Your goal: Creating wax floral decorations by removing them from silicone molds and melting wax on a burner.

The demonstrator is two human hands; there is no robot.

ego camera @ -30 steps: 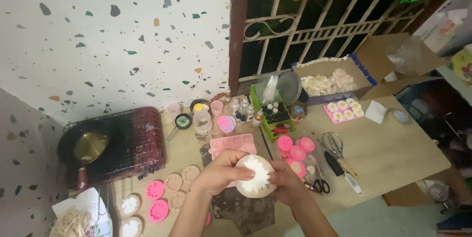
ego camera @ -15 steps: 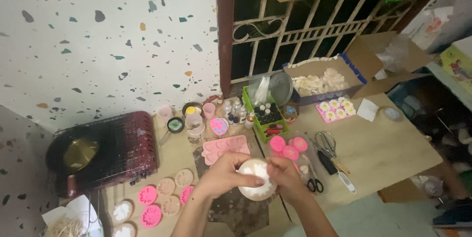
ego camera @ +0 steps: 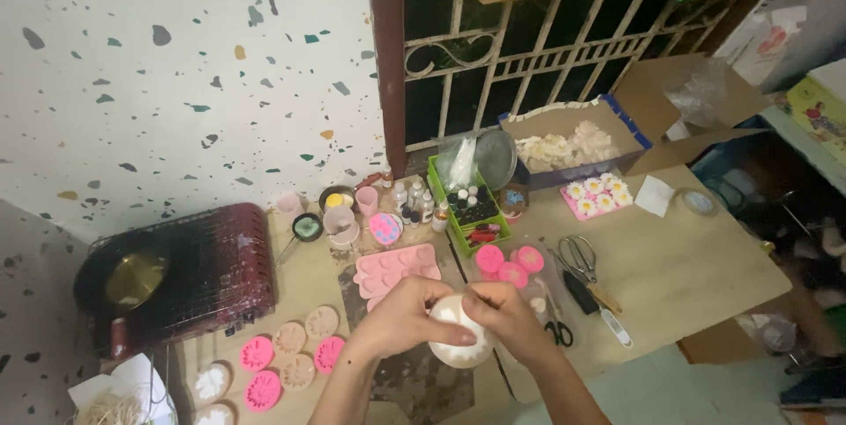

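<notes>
1. Both hands meet over the near middle of the desk (ego camera: 705,275), the left hand (ego camera: 401,315) and the right hand (ego camera: 511,319) closed from either side on a round white mould (ego camera: 458,341) held just above a dark mat (ego camera: 423,381).

2. The grip of each hand is clamped on the mould: left fingers (ego camera: 441,334) curl across its front, right fingers wrap its upper rim.

3. To work it well, judging by the hold, pressure should stay even on both sides, thumbs easing the soft rim rather than pinching, with the piece kept over the mat in case anything drops.

4. Just behind the hands lies a pink heart-cavity tray (ego camera: 397,271); pink round moulds (ego camera: 509,264) sit to its right, scissors (ego camera: 579,256) beyond them.

5. A green basket of small bottles (ego camera: 467,205) stands toward the far edge; a dark red wire rack (ego camera: 189,271) fills the left end.

6. Against the earlier frame, the hands and mould sit in much the same spot, still joined; the view has drifted slightly, the desk shifted rightward in frame, the rack now fuller in sight.
</notes>
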